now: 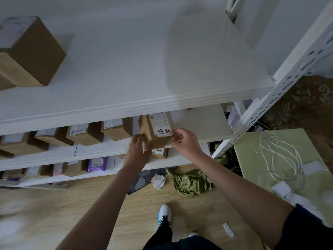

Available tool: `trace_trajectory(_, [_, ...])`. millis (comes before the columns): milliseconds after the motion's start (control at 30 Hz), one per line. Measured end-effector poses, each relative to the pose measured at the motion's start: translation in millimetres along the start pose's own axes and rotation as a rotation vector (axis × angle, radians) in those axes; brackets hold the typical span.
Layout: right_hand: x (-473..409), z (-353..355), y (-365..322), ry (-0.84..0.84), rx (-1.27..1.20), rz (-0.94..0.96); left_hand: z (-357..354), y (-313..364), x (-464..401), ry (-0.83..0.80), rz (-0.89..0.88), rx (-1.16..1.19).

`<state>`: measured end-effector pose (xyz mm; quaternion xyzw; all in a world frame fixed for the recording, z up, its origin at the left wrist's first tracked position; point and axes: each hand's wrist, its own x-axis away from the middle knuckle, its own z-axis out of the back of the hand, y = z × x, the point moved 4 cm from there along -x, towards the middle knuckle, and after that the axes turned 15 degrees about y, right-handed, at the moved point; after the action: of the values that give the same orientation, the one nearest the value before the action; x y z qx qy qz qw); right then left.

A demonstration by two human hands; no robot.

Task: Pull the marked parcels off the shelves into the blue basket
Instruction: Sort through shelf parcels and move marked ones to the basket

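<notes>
The marked box [156,131] sits at the front edge of the second shelf [100,149], its near end jutting a little past the lip. A white label with handwritten characters [164,131] is stuck on its top near the front, with a printed shipping label behind it. The left hand [137,147] grips the box's left front corner, fingers wrapped on the side. The right hand [182,140] pinches the box's right front corner by the label, fingers curled.

To the left on the same shelf stand more brown boxes [84,133] in a row, each with a printed label. On the shelf below, just under the held box, another box [159,153] carries a similar handwritten label; farther left lie a purple packet [97,164] and other small parcels. The top shelf [126,69] is white and broad, with one large carton [30,51] at its left end. A white perforated upright [270,98] frames the rack on the right.

The floor [54,204] is pale wood. On it lie a green cloth [191,183], a crumpled white paper [158,181] and a dark patterned mat [142,179]. At right, a light green surface [252,159] holds a coiled white cable [281,159]. A white shoe [164,214] shows below.
</notes>
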<state>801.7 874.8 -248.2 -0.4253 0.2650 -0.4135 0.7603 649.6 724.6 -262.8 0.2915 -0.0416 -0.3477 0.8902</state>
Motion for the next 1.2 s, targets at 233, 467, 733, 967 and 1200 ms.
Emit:
trace_trajectory(233, [5, 0, -4, -0.025, 0.02, 0.067, -6, 14, -9, -0.039, -0.004, 0.108])
trace_trajectory(467, [-14, -11, 6, -0.176, 0.174, -0.002, -6, 20, -20, -0.091, -0.018, 0.106])
trace_trajectory(733, [-6, -19, -1, -0.191, 0.264, 0.034, -1, 31, -11, -0.118, -0.1, 0.018])
trace_trajectory(967, [51, 1, -15, -0.202, 0.287, 0.23, 15, 17, 55, 0.008, -0.078, 0.094])
trace_trajectory(1200, [112, -45, -43, -0.42, 0.317, 0.353, 56, -35, 140, 0.146, 0.092, 0.171])
